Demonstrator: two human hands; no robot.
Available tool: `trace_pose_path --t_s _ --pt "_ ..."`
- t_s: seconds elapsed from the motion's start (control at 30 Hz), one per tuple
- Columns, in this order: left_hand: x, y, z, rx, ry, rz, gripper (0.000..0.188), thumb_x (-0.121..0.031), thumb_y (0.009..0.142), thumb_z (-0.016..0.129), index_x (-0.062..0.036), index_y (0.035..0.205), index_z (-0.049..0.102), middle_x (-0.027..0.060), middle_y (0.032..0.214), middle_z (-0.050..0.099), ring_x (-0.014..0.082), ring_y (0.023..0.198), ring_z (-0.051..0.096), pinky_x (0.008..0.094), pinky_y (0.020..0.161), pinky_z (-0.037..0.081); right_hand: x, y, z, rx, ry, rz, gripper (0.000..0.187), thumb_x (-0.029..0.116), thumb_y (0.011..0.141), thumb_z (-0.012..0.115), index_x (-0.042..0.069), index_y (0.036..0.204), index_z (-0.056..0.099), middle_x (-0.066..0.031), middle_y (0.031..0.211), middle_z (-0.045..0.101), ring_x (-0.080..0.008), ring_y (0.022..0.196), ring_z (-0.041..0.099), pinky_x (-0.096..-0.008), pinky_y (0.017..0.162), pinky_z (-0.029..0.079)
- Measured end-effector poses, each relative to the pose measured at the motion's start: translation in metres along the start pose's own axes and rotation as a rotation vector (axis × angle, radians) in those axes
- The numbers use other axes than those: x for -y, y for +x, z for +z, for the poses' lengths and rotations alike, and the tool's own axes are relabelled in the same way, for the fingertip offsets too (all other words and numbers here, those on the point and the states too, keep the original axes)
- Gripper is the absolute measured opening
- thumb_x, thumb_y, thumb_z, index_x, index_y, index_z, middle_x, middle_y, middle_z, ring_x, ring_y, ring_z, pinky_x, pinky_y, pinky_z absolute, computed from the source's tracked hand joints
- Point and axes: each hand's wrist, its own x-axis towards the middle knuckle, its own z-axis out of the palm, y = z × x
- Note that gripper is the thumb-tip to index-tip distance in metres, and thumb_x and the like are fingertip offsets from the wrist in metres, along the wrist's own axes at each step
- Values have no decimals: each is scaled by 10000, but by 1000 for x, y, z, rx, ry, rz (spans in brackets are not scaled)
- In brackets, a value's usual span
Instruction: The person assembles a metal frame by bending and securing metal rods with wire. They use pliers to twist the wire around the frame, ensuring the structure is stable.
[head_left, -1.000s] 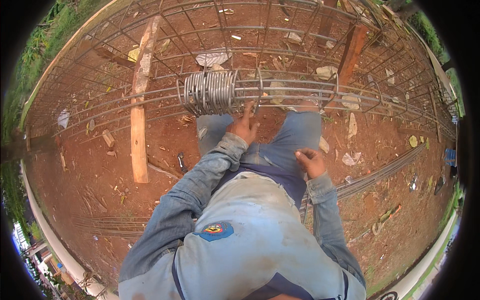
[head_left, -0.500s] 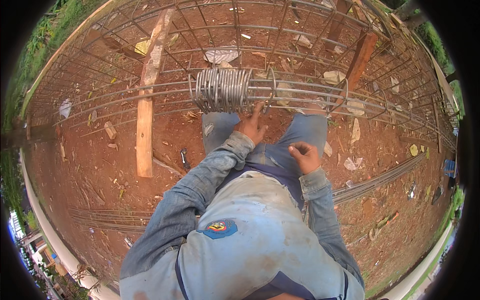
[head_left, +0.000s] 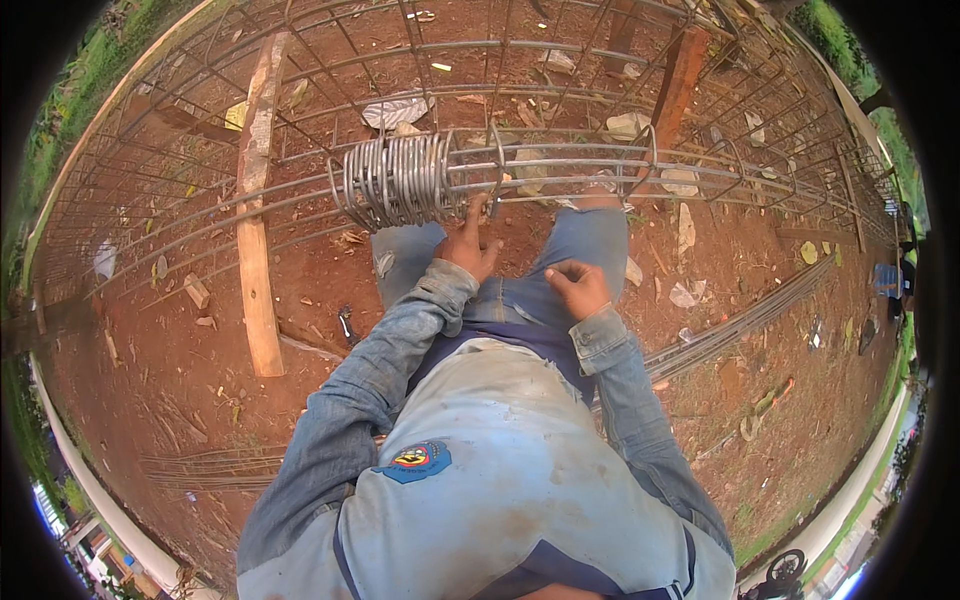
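Two changes show: the right hand (head_left: 582, 290) is nearer the left hand (head_left: 468, 250) than a second ago, raised from beside the hip to over the thigh of the jeans (head_left: 590, 240), and the surroundings sit further left in view, which suggests a small head movement.

The left hand is partly open, index finger reaching forward to the lowest of the long steel bars (head_left: 575, 165), thumb spread to the right. Whether the fingertip touches metal, or the curled fingers hold anything, I cannot tell. The right hand is loosely closed, thumb and fingers drawn together; anything thin pinched there is too small to make out.

Just ahead and to the left of the left hand, the packed stack of steel rings (head_left: 395, 182) hangs around the bars. A separate ring (head_left: 500, 155) stands just ahead and to the right of its index finger, with another ring (head_left: 648, 160) well further right. No ring has visibly slid along the bars, so the change seems to be in the right hand's position only, now closer to the left hand's working spot. Well left of both hands stands the wooden plank (head_left: 258, 270).
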Motion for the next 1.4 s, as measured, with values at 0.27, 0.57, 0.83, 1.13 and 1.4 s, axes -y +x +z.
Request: trace_pose_path --t_s 0.27,0.57,0.83,1.13,1.4 --pt "-8 14 1 -72 -36 -149 380 -324 857 585 -193 1201 489 191 741 638 422 728 615 499 646 472 -37 72 78 -151 356 31 197 158 792 709 -11 893 696 -55 744 676 -121 655 596 -277 615 480" --pt "-6 19 19 -351 -107 -117 237 -259 816 649 -120 1004 612 124 631 618 310 600 625 409 556 465 -26 89 83 -61 577 -55 179 117 827 684 -5 958 678 -52 761 674 -70 561 538 -226 487 436" --pt "-7 19 18 -323 -91 -140 250 -242 805 664 -113 1011 608 116 639 628 281 590 630 379 556 473 -14 118 88 57 787 -195 165 1 811 642 0 975 664 -87 794 665 -135 659 619 -266 557 516" --pt "-9 20 17 -335 -74 -125 247 -237 813 657 -98 1008 597 118 636 627 273 584 632 380 555 474 -5 115 90 75 874 -172 211 -76 782 600 -20 979 652 -114 882 664 -182 759 644 -310 680 569" --pt "-5 20 21 -356 -97 -117 256 -238 816 663 -99 1019 592 117 645 627 257 589 631 373 547 469 1 105 90 -11 806 -119 165 -62 790 606 -41 948 647 -122 828 670 -184 717 650 -306 612 565"
